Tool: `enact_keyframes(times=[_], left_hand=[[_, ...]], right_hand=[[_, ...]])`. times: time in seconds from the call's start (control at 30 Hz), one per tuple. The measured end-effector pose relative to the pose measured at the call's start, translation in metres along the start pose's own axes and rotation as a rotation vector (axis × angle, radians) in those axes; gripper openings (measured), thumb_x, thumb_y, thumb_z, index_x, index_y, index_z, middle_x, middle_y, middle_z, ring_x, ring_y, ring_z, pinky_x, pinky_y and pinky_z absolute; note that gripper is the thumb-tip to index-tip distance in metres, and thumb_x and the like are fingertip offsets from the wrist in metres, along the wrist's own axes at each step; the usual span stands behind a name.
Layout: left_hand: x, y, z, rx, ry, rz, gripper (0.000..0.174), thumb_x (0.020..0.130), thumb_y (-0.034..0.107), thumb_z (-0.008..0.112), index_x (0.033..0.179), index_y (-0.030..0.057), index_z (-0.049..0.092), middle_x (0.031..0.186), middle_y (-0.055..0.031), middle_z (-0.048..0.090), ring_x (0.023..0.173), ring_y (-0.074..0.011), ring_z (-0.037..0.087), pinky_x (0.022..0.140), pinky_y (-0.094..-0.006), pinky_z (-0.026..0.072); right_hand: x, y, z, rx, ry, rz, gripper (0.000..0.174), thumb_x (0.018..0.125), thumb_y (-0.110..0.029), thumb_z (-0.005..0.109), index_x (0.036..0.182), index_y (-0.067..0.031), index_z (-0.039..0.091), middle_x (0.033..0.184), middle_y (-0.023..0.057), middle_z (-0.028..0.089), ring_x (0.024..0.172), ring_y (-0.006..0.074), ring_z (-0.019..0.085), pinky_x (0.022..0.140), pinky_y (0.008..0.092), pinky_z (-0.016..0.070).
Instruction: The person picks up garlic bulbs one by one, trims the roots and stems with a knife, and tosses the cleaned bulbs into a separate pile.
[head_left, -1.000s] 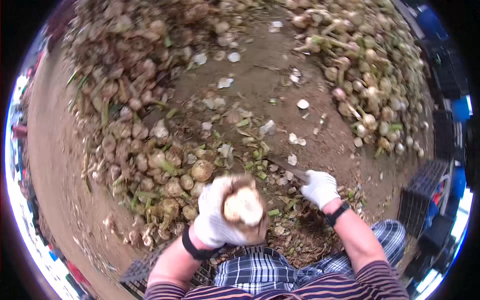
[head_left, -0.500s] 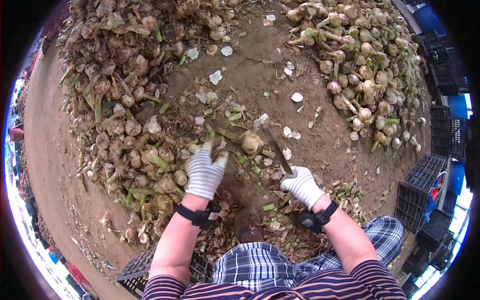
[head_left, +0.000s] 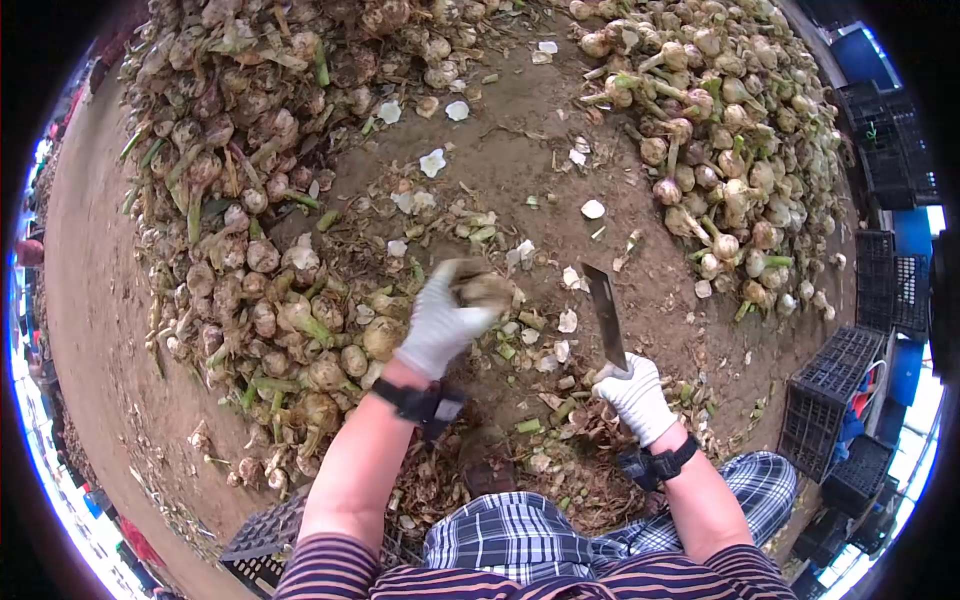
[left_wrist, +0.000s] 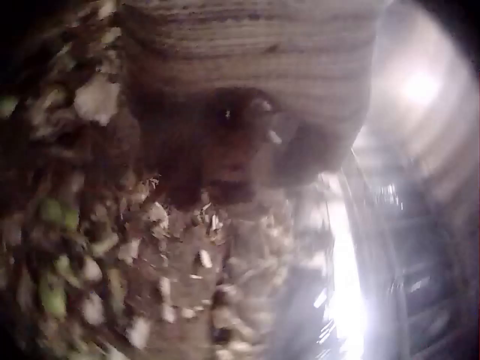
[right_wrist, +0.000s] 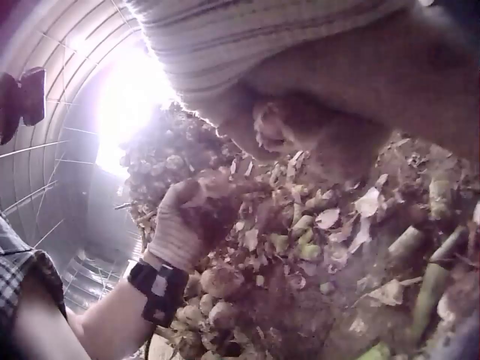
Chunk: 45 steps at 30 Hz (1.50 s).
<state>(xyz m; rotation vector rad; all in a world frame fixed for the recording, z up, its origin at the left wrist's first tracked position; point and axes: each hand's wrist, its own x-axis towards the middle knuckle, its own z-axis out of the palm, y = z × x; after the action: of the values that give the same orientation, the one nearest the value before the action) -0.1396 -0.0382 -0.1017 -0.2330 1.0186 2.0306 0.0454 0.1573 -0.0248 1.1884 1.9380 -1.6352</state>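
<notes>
My gloved left hand (head_left: pixel 440 325) grips a garlic bulb (head_left: pixel 485 290), blurred by motion, above the littered ground between the heaps. In the right wrist view the same left hand (right_wrist: pixel 180 229) has its fingers curled round the bulb, which is dark there. My gloved right hand (head_left: pixel 637 400) holds a knife (head_left: pixel 606 315) by its handle, the long flat blade pointing up and away from me. The blade stands apart from the bulb, to its right. The striped glove (left_wrist: pixel 255 52) fills the top of the left wrist view, and the held bulb is hard to make out.
A big heap of garlic with stems (head_left: pixel 260 260) lies on the left, another heap (head_left: pixel 740 170) on the right. Cut stem pieces (head_left: pixel 528 426) and white peels (head_left: pixel 432 163) litter the dirt. Black crates (head_left: pixel 835 375) line the right side; another crate (head_left: pixel 265 535) is beside my left leg.
A cut bulb was in my left hand near my lap; then that hand reached forward-left beside a stemmed bulb. Now it grips a bulb. The knife blade has swung more upright.
</notes>
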Motion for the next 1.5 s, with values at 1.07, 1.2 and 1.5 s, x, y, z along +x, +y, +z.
enact_keyframes(times=[1.07, 1.2, 1.5], left_hand=[[-0.091, 0.066, -0.059, 2.359, 0.306, -0.060, 0.081, 0.059, 0.053, 0.076, 0.122, 0.0091, 0.050, 0.118, -0.0166, 0.056, 0.120, -0.0291, 0.045, 0.111, -0.0471, 0.0192], [-0.078, 0.065, -0.046, 2.201, 0.412, -0.129, 0.083, 0.055, 0.045, 0.081, 0.122, 0.0082, 0.050, 0.112, -0.0158, 0.057, 0.112, -0.0287, 0.051, 0.108, -0.0447, 0.0277], [-0.080, 0.053, 0.006, 0.699, -0.054, 0.033, 0.077, 0.065, 0.014, 0.084, 0.126, 0.0038, 0.038, 0.107, -0.0090, 0.061, 0.098, -0.0151, 0.059, 0.087, -0.0285, 0.0507]], right_hand=[[0.013, 0.026, 0.038, 0.173, -0.078, 0.194, 0.007, 0.068, -0.004, 0.061, 0.074, -0.0035, 0.059, 0.065, -0.0016, 0.058, 0.055, 0.0110, 0.053, 0.050, 0.0283, 0.0436], [0.022, 0.014, 0.059, -0.130, -0.123, -0.077, 0.006, 0.069, -0.010, 0.060, 0.068, -0.0055, 0.056, 0.059, 0.0059, 0.057, 0.056, 0.0192, 0.055, 0.054, 0.0319, 0.0446], [-0.005, -0.069, 0.058, -0.871, -0.147, -0.624, 0.013, 0.070, -0.021, 0.056, 0.075, -0.0096, 0.058, 0.062, 0.0139, 0.059, 0.060, 0.0339, 0.060, 0.053, 0.0426, 0.0476]])
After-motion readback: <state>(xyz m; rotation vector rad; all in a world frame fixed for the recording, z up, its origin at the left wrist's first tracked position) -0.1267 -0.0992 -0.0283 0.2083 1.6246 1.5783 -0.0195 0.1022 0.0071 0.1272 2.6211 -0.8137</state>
